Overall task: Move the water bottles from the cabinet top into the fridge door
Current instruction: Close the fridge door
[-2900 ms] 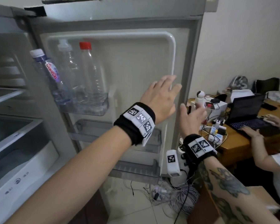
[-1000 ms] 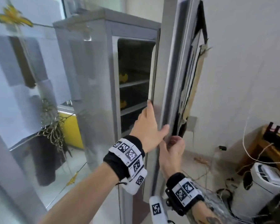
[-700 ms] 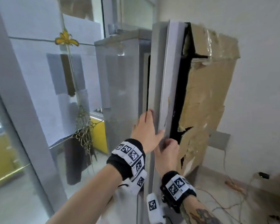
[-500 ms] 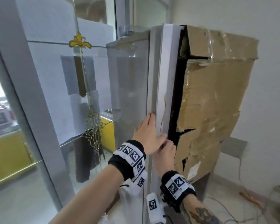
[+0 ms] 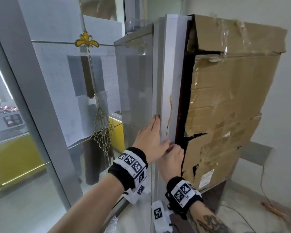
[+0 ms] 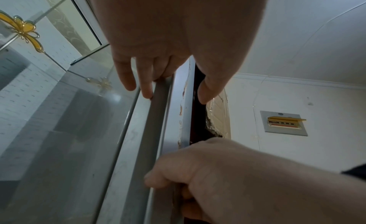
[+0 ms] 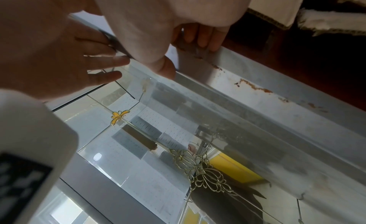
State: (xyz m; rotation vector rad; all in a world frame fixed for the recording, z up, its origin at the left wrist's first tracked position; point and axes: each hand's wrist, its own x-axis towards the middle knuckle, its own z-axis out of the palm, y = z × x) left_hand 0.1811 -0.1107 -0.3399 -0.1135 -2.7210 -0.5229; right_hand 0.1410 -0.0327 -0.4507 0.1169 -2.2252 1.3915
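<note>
No water bottle shows in any view. The fridge door (image 5: 134, 81) is swung in against the fridge body, its mirror-like grey front facing me and its white side edge (image 5: 172, 73) turned toward me. My left hand (image 5: 151, 137) lies flat on the door front by that edge, fingers (image 6: 142, 80) straight and thumb across the edge. Just below it my right hand (image 5: 173, 157) grips the door's edge, fingers (image 7: 200, 36) curled round it. The door's inner shelves are hidden.
Torn brown cardboard (image 5: 225, 98) covers the fridge's side on the right. A glass partition with a gold flower ornament (image 5: 86, 41) stands close on the left. A clear container (image 5: 134, 26) sits on the fridge top. A cable (image 5: 265, 190) trails on the floor at the right.
The door, wide open earlier with bottles on its shelf, has swung in against the fridge. Both hands went with its edge, and my view turned left.
</note>
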